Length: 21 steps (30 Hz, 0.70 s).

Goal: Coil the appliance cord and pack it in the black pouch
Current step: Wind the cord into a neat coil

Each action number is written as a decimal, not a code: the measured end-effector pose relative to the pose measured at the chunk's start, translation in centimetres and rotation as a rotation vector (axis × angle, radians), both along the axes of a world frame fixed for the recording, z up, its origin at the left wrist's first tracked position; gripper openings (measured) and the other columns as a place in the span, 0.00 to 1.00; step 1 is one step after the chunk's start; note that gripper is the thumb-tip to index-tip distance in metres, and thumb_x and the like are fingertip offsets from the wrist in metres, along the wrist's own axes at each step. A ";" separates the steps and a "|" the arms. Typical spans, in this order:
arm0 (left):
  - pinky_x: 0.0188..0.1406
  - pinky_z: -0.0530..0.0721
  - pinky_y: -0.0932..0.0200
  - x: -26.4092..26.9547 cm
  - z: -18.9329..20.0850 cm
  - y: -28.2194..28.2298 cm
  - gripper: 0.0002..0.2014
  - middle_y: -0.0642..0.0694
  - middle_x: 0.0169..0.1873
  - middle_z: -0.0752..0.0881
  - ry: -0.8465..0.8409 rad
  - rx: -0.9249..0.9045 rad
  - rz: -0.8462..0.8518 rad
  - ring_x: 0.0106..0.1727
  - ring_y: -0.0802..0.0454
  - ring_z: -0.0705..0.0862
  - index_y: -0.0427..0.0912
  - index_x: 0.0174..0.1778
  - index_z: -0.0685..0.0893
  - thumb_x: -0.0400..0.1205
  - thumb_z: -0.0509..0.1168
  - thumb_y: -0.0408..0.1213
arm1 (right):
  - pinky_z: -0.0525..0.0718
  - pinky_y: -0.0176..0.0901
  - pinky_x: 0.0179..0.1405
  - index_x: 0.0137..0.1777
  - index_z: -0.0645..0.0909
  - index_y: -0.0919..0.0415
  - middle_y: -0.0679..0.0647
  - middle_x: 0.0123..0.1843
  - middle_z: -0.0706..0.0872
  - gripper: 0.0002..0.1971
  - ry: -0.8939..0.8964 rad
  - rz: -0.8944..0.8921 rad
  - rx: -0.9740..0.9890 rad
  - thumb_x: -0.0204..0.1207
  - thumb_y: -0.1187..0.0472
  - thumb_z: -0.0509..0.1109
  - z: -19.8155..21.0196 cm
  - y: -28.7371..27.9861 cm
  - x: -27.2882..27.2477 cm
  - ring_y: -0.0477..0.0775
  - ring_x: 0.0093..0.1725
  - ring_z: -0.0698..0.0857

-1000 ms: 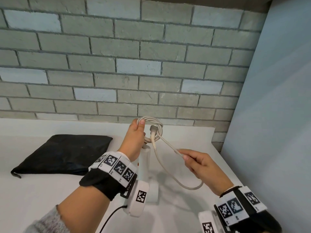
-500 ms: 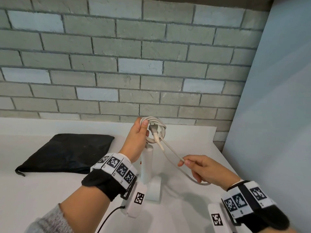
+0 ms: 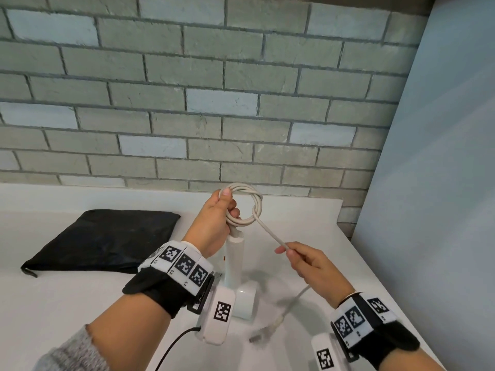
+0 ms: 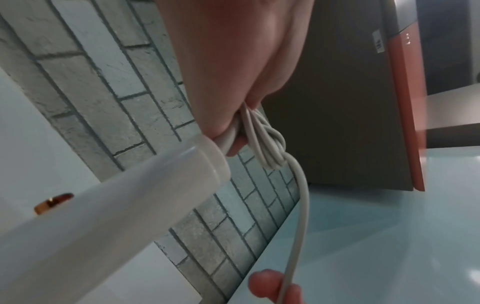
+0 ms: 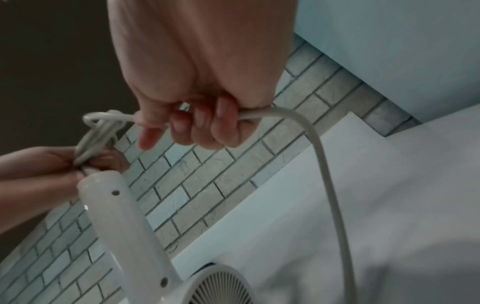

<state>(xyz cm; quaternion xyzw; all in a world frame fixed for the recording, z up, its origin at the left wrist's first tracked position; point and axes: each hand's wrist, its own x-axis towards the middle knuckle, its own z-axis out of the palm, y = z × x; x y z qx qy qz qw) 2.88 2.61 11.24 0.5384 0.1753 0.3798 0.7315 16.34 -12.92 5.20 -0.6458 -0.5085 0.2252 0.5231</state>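
A grey brick wall (image 3: 241,103) runs along the far edge of the white bench (image 3: 67,303), and a plain pale panel (image 3: 442,183) closes off its right side. The black pouch (image 3: 107,239) lies flat toward the far left of the bench, near the wall, with its zip pull hanging off its near-left corner; nothing is in contact with it and both hands are well apart from it.

A white appliance (image 3: 235,269) (a hair dryer, by its slotted round grille in the right wrist view) stands near the middle of the bench, handle upward. Its cord (image 3: 255,207) leaves the top of the handle and is gathered into a round coil of several turns held above it.

The left hand (image 3: 217,223) grips that coil, thumb over the top of the loops and fingers curled round them from below, just over the handle end. From the coil's right side a straight run of cord slants down toward the near right.

The right hand (image 3: 308,263) is closed round that run, which passes through its curled fingers and thumb. Below the hand the cord drops toward the bench and ends in the plug (image 3: 263,333), blurred, near the bench's near edge.
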 end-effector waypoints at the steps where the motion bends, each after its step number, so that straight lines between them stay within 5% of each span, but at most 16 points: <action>1: 0.30 0.68 0.67 -0.1 0.1 -0.1 0.15 0.50 0.28 0.66 -0.003 -0.015 -0.035 0.22 0.61 0.69 0.45 0.34 0.68 0.86 0.49 0.41 | 0.67 0.24 0.24 0.50 0.85 0.56 0.41 0.23 0.68 0.12 0.029 0.005 -0.012 0.81 0.63 0.58 -0.2 0.1 -0.1 0.38 0.24 0.67; 5: 0.24 0.72 0.67 -0.3 0.2 -0.8 0.16 0.50 0.26 0.65 0.020 -0.041 -0.179 0.20 0.60 0.68 0.43 0.32 0.66 0.87 0.48 0.39 | 0.70 0.23 0.30 0.46 0.86 0.60 0.37 0.21 0.79 0.10 -0.026 0.017 -0.063 0.80 0.63 0.62 -0.1 1.4 0.0 0.35 0.25 0.73; 9: 0.27 0.72 0.65 -0.5 0.5 -1.3 0.15 0.50 0.25 0.66 0.100 -0.024 -0.307 0.21 0.59 0.69 0.43 0.33 0.67 0.86 0.49 0.41 | 0.72 0.27 0.27 0.36 0.86 0.52 0.42 0.17 0.76 0.10 -0.101 -0.027 -0.067 0.76 0.63 0.68 0.9 3.7 0.0 0.39 0.21 0.71; 12: 0.29 0.71 0.66 -0.5 0.9 -1.8 0.15 0.49 0.27 0.67 0.158 0.013 -0.303 0.25 0.58 0.69 0.43 0.34 0.69 0.86 0.49 0.41 | 0.73 0.28 0.27 0.35 0.85 0.59 0.47 0.24 0.79 0.10 -0.190 -0.123 -0.025 0.73 0.71 0.67 2.3 5.2 -0.4 0.40 0.22 0.75; 16: 0.44 0.78 0.63 -0.5 1.2 -2.3 0.13 0.49 0.42 0.81 0.268 0.203 -0.197 0.41 0.57 0.79 0.43 0.54 0.78 0.86 0.50 0.43 | 0.69 0.25 0.17 0.36 0.83 0.59 0.45 0.22 0.79 0.08 -0.083 -0.120 0.098 0.73 0.70 0.68 4.0 6.3 -1.2 0.37 0.15 0.74; 18: 0.35 0.80 0.63 -0.7 1.3 -2.3 0.16 0.46 0.48 0.84 0.291 0.211 -0.210 0.43 0.53 0.81 0.42 0.61 0.76 0.86 0.49 0.44 | 0.69 0.29 0.16 0.37 0.84 0.61 0.50 0.21 0.78 0.06 -0.016 -0.054 0.147 0.74 0.67 0.69 4.6 6.3 -1.3 0.40 0.15 0.71; 21: 0.25 0.79 0.60 -0.8 1.5 -2.5 0.15 0.41 0.49 0.84 0.296 0.181 -0.236 0.43 0.46 0.82 0.43 0.60 0.75 0.86 0.49 0.44 | 0.76 0.39 0.28 0.42 0.84 0.68 0.60 0.31 0.82 0.06 0.072 0.050 0.198 0.74 0.66 0.68 5.0 6.2 -1.1 0.54 0.28 0.78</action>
